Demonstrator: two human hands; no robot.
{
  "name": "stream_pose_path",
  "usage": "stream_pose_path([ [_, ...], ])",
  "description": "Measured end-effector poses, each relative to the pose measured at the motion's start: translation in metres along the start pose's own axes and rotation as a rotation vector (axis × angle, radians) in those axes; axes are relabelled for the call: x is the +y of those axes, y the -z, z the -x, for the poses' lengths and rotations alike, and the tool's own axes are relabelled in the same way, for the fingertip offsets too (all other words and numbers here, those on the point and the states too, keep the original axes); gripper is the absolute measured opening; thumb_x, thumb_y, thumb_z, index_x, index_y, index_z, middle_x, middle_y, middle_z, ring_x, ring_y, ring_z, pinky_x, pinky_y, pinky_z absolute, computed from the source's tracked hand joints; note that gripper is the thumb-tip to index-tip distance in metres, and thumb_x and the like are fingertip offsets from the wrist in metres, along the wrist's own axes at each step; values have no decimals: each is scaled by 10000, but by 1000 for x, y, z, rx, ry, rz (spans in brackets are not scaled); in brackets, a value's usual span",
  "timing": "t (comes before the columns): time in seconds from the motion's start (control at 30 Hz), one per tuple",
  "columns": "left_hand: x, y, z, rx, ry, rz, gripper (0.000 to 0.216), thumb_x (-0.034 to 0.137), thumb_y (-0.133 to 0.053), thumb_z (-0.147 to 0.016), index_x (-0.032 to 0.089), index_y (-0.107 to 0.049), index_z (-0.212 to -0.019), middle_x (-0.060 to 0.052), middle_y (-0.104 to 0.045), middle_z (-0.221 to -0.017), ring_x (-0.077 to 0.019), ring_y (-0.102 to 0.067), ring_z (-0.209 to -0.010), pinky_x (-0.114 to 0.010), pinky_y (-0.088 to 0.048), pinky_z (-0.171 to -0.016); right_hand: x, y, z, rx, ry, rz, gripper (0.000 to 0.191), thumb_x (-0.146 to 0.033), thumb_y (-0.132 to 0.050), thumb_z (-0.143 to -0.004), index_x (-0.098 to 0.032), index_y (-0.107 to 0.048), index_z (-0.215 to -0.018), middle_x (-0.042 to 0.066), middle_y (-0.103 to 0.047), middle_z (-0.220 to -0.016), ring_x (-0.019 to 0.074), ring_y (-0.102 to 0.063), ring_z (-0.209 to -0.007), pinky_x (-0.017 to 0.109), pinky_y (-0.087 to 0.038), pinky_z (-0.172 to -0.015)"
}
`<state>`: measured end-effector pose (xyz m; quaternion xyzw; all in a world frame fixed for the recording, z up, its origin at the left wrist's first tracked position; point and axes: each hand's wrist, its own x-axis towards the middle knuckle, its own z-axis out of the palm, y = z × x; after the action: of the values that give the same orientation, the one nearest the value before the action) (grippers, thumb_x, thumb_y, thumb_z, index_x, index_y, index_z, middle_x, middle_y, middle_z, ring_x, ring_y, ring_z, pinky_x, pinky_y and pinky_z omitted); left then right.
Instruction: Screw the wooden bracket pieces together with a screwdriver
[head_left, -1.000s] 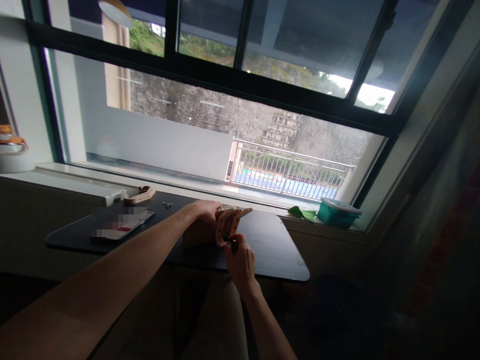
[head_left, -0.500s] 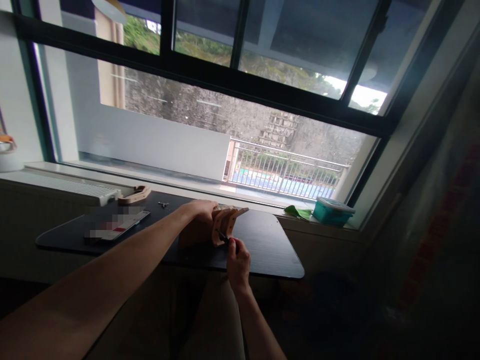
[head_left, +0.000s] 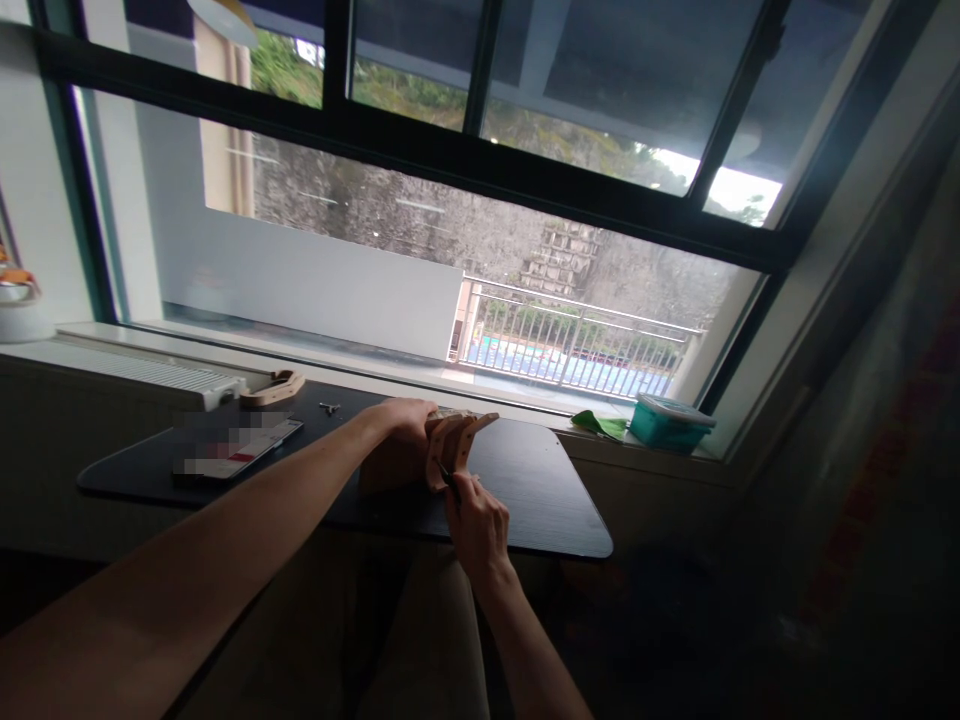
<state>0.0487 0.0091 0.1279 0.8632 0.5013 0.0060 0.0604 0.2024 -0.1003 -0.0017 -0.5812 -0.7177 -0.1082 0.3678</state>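
On the dark table point(head_left: 540, 500), a wooden assembly point(head_left: 457, 440) with curved, holed side pieces stands in front of me. My left hand point(head_left: 412, 420) is closed over its far left edge, fingers partly hidden behind the wood. A thin dark tool point(head_left: 447, 474), its kind not clear, is gripped in my right hand point(head_left: 480, 520). The tool's tip meets the nearer curved side piece. To the left lie a loose curved wooden piece point(head_left: 274, 390) and several small metal screws point(head_left: 330, 408).
A flat printed item point(head_left: 247, 447), partly blurred out, lies on the table's left. On the sill to the right are a teal lidded box point(head_left: 670, 423) and something green and leaf-like point(head_left: 598, 425). A white radiator point(head_left: 150, 372) runs below the window at left.
My right hand has turned around the tool, with its back now more toward me and the wrist shifted right. The left hand and the wooden assembly stay in place.
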Motion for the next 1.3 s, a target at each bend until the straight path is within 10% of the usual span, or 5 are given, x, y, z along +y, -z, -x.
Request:
stream_pose_path([
  [0.3,-6,-5,-6,20,-4,-25,573,405,-707,-500,238,-588,-1035,-59,-691,-1060,-272,-634,-950,-289,-485,-729,-10,-13,4,56,-417,-387,251,-337,-437,-901,-214,-654,-937,31,-727,-830,191,-667,-773,258,-446,-679],
  [0.6,-7,-6,-8,13,-12,-26,592,437,-694,-516,214,-579,-1052,-67,-692,-1049,-273,-638,-929,-296,-485,-727,-7,-1,-5,-107,-23,135,200,-212,-441,-897,-169,-637,-906,105,-704,-964,202,-675,-746,262,-392,-610],
  [0.97,-5,-5,-6,26,-11,-47,595,409,-702,-510,225,-582,-1063,-67,-684,-1080,-276,-633,-959,-304,-490,-745,-6,-1,-12,-175,-339,-148,288,-330,-420,-916,-213,-680,-872,52,-720,-816,199,-662,-761,257,-409,-619],
  [1.3,-4,-4,-3,16,2,-32,593,421,-690,-529,219,-575,-1074,-62,-690,-1069,-277,-635,-955,-298,-484,-732,-11,6,-10,-170,-243,-25,227,-265,-490,-857,-216,-622,-1035,62,-707,-889,223,-659,-770,281,-388,-619],
])
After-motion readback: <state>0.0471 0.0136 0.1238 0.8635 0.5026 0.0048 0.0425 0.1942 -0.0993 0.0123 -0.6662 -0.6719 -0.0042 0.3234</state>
